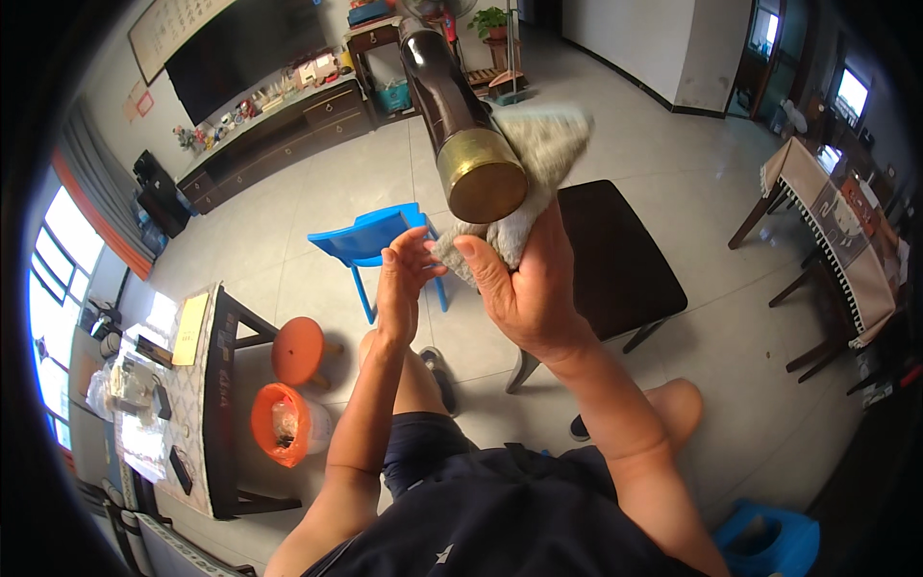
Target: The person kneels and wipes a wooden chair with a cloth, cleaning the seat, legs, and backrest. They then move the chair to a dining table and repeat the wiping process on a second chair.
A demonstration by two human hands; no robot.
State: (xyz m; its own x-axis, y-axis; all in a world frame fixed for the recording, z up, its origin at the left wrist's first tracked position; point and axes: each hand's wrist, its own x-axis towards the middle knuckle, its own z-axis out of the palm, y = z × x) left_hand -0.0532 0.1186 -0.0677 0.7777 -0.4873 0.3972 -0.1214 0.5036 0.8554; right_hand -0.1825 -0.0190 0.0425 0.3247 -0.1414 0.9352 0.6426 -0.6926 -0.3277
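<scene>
Before me is a dark brown, glossy, rod-like piece [451,90] with a brass-coloured cap [484,172]; its round flat end faces me. What supports its far end is not plain. My right hand [537,288] grips a grey-beige cloth [544,144], bunched under the thumb and wrapped beneath and along the right side of the cap. The cloth's upper corner is blurred. To the left, my left hand [411,281] is raised with fingers partly curled and apart. Its fingertips are close to the cloth's left edge; I cannot tell whether they touch it.
Below my hands stand a dark stool [620,252] and a blue plastic chair [368,234]. On the left are an orange round stool [298,351], an orange-lined bin [263,415] and a low table [198,433]. A blue plastic stool [793,537] stands at lower right.
</scene>
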